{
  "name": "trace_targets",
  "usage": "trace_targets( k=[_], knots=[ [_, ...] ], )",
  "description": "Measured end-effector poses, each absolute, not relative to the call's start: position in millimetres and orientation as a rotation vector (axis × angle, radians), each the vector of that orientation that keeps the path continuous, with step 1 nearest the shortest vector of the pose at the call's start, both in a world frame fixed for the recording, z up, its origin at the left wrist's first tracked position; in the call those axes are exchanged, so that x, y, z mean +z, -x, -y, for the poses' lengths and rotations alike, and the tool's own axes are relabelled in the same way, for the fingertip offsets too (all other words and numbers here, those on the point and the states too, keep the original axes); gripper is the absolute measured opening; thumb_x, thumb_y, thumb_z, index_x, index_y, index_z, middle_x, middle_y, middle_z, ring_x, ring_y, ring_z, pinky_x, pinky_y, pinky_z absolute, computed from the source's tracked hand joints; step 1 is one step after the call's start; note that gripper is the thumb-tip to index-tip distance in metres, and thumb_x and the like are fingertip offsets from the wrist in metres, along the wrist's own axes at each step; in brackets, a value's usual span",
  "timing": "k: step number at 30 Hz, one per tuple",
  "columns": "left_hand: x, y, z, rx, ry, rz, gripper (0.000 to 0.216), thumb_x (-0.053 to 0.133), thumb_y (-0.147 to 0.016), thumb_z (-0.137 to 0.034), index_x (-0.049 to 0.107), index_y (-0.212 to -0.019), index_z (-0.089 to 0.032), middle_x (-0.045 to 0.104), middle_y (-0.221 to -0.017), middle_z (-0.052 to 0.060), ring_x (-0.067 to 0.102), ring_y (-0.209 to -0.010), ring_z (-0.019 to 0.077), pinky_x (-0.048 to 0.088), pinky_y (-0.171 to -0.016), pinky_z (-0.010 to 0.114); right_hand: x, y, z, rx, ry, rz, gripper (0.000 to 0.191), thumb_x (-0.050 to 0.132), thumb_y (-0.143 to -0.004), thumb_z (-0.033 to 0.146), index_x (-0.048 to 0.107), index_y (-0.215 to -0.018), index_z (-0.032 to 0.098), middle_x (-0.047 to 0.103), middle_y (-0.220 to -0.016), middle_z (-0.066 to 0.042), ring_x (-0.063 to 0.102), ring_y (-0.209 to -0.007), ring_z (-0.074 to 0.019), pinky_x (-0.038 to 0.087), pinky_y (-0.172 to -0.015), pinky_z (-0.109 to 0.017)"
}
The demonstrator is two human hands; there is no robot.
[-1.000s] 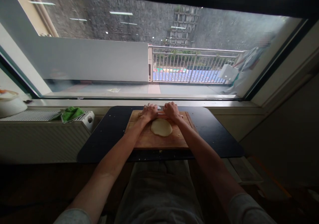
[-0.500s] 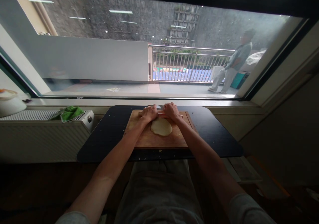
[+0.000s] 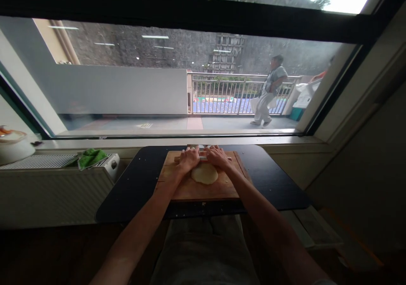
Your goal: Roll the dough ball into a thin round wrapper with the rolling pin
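Note:
A flattened round of pale dough (image 3: 204,174) lies on a wooden cutting board (image 3: 187,193). Across the board's far part, just beyond the dough's middle, runs a wooden rolling pin (image 3: 176,160). My left hand (image 3: 189,156) grips it left of centre, fingers bent over the top. On the other side my right hand (image 3: 217,154) rests over the pin, its fingers reaching forward and curving down. Both hands hide most of the pin; its ends show. Behind the hands a flat object (image 3: 197,146) is partly visible at the table's far edge; its kind is unclear.
The board sits on a dark table (image 3: 133,187) with scattered crumbs. To the left, a radiator (image 3: 63,192) carries a green cloth (image 3: 91,158) beside a white pot (image 3: 14,149). A window stands ahead, and a person (image 3: 269,90) walks outside it.
The view has tilted upward. My hands remain on the rolling pin, the right fingers now stretched flatter over it. Outside, the person has moved left, and another person's arm appears at the right.

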State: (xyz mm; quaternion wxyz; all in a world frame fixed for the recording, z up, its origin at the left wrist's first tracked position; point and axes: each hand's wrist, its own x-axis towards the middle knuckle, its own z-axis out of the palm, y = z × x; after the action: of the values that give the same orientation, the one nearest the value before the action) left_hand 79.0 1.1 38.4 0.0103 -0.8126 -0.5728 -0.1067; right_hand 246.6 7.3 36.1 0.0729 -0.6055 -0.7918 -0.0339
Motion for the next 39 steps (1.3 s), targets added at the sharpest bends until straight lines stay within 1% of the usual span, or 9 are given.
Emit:
trace_targets(
  k=[5, 8, 12, 17, 22, 28, 32, 37, 39],
  knots=[
    [34.8, -75.8, 17.6, -0.373, 2.473, 1.851, 0.042, 0.038, -0.109, -0.026, 0.064, -0.141, -0.020, 0.074, -0.126, 0.018, 0.069, -0.116, 0.0316, 0.051, -0.105, 0.047, 30.1, -244.5, 15.9, -0.155, 1.770, 2.368, 0.051, 0.044, -0.106, 0.022, 0.057, -0.155, 0.020, 0.064, -0.151, -0.017, 0.053, -0.139, -0.0299, 0.038, -0.119, -0.044],
    [34.0, -73.3, 28.8, -0.403, 2.436, 1.880, 0.042, 0.033, -0.109, -0.024, 0.066, -0.135, -0.020, 0.074, -0.126, 0.018, 0.069, -0.116, 0.0311, 0.050, -0.103, 0.045, 26.6, -246.7, 37.4, -0.226, 1.629, 2.385, 0.051, 0.035, -0.110, 0.020, 0.056, -0.156, 0.016, 0.061, -0.155, -0.017, 0.053, -0.145, -0.0281, 0.036, -0.124, -0.045],
    [34.2, -69.5, 45.5, -0.403, 2.444, 1.855, 0.038, 0.039, -0.106, -0.022, 0.066, -0.133, -0.021, 0.075, -0.124, 0.019, 0.067, -0.120, 0.0340, 0.048, -0.105, 0.047, 23.4, -251.0, 68.1, -0.220, 1.537, 2.449, 0.042, 0.035, -0.112, 0.023, 0.070, -0.135, 0.024, 0.075, -0.137, -0.013, 0.067, -0.126, -0.0272, 0.045, -0.116, -0.041],
    [33.5, -63.4, 67.8, -0.431, 2.452, 1.818, 0.037, 0.034, -0.107, -0.022, 0.069, -0.120, -0.021, 0.074, -0.123, 0.016, 0.066, -0.117, 0.0317, 0.047, -0.102, 0.046, 16.0, -252.2, 101.1, -0.245, 1.458, 2.309, 0.041, 0.043, -0.111, 0.025, 0.064, -0.145, 0.017, 0.075, -0.133, -0.015, 0.068, -0.123, -0.0283, 0.047, -0.112, -0.042],
    [29.2, -56.6, 81.2, -0.428, 2.438, 1.808, 0.037, 0.034, -0.108, -0.023, 0.069, -0.119, -0.020, 0.073, -0.122, 0.015, 0.066, -0.114, 0.0298, 0.046, -0.103, 0.044, 9.9, -256.4, 119.2, -0.215, 1.355, 2.276, 0.050, 0.048, -0.107, 0.016, 0.058, -0.156, 0.018, 0.068, -0.148, -0.013, 0.062, -0.136, -0.0279, 0.044, -0.116, -0.043],
    [29.3, -53.6, 61.5, -0.451, 2.552, 1.833, 0.035, 0.039, -0.106, -0.026, 0.067, -0.124, -0.018, 0.074, -0.125, 0.016, 0.068, -0.116, 0.0304, 0.048, -0.105, 0.043, 19.7, -265.7, 119.2, -0.068, 1.407, 2.320, 0.047, 0.053, -0.108, 0.025, 0.060, -0.155, 0.029, 0.071, -0.145, -0.007, 0.066, -0.127, -0.0285, 0.044, -0.112, -0.044],
    [34.3, -51.6, 28.8, -0.550, 2.801, 1.760, 0.038, 0.056, -0.094, -0.026, 0.066, -0.130, -0.016, 0.069, -0.139, 0.017, 0.065, -0.127, 0.0290, 0.047, -0.110, 0.036, 23.9, -270.6, 116.2, -0.081, 1.447, 2.322, 0.037, 0.053, -0.109, 0.027, 0.068, -0.143, 0.031, 0.075, -0.136, -0.007, 0.065, -0.123, -0.0273, 0.043, -0.110, -0.043],
    [39.1, -27.7, -4.4, -0.758, 3.134, 1.810, 0.033, 0.063, -0.081, -0.027, 0.071, -0.111, -0.018, 0.076, -0.112, 0.009, 0.071, -0.101, 0.0251, 0.056, -0.090, 0.033, 23.8, -299.2, 102.9, -0.188, 1.451, 2.330, 0.035, 0.057, -0.107, 0.028, 0.066, -0.141, 0.031, 0.074, -0.131, -0.008, 0.062, -0.120, -0.0271, 0.046, -0.103, -0.040],
    [36.6, -15.9, -9.6, -0.908, 3.162, 2.014, 0.029, 0.058, -0.085, -0.027, 0.070, -0.109, -0.017, 0.075, -0.099, 0.007, 0.070, -0.083, 0.0205, 0.056, -0.076, 0.031, 24.9, -317.4, 95.1, -0.212, 1.427, 2.294, 0.031, 0.058, -0.107, 0.029, 0.067, -0.136, 0.028, 0.074, -0.128, -0.008, 0.064, -0.117, -0.0267, 0.046, -0.103, -0.041]
  ],
)
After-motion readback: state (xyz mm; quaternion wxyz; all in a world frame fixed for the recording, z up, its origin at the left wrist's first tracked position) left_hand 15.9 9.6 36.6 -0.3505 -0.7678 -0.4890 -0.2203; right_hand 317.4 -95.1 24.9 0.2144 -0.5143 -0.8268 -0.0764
